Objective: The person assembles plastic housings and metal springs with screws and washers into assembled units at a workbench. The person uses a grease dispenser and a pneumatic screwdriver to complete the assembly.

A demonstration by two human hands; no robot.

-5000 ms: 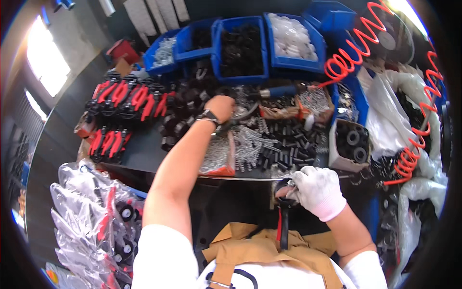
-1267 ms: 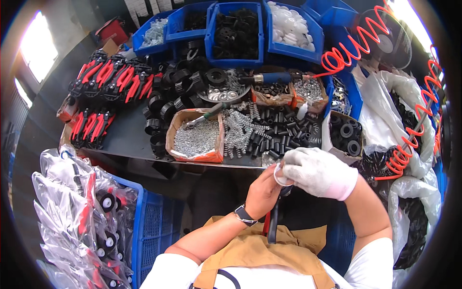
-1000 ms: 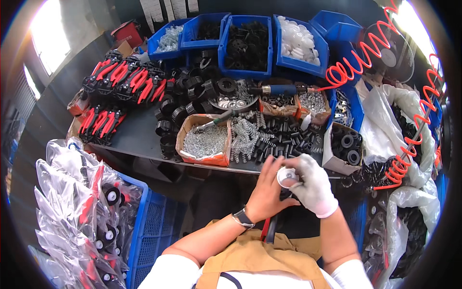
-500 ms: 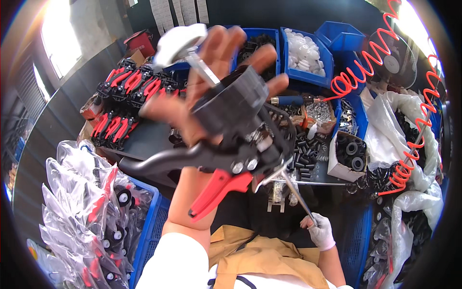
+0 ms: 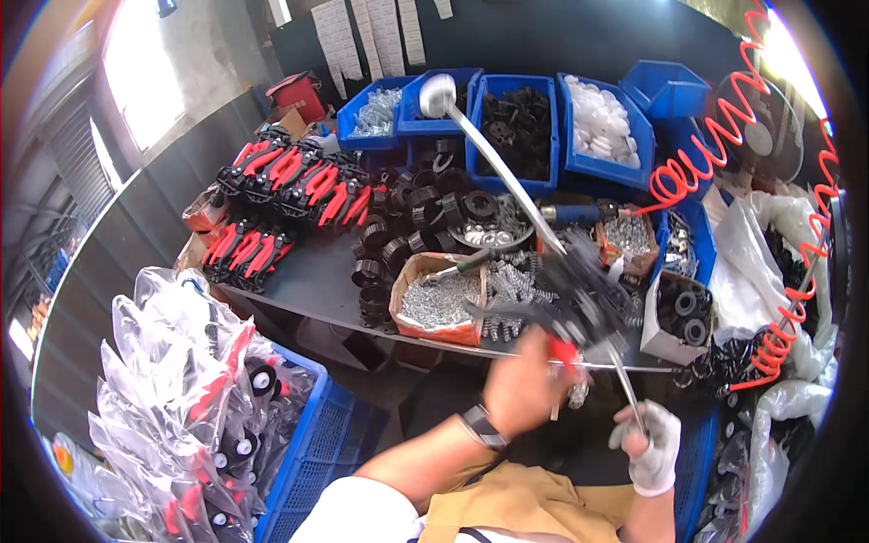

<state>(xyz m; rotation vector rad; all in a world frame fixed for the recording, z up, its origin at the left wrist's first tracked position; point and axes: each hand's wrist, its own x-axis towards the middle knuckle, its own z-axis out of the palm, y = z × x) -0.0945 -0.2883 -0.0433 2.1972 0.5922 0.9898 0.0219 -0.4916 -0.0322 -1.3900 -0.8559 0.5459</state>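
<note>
In the middle hangs a bar clamp with a long metal bar [image 5: 509,181], a pale round pad [image 5: 437,95] at its upper left end, a blurred black body and a red trigger [image 5: 563,351]. My bare left hand [image 5: 527,385], a dark band on its wrist, is closed at the red trigger; its fingers are partly hidden and smeared. At the lower right my right hand [image 5: 650,448], in a white glove, grips the bar's lower end, the fingers wrapped round it.
Behind the clamp, the bench holds a box of small metal parts [image 5: 439,303], black rings [image 5: 425,213] and red-handled clamp parts [image 5: 299,176]. Blue bins [image 5: 516,172] line the back. A red coiled hose [image 5: 697,172] hangs right; a blue crate [image 5: 308,434] of bagged clamps stands left.
The clamp has moved down and right, farther from my view, its bar now slanting to the upper left. My left hand, spread behind it before, has come down and closed at the trigger.
</note>
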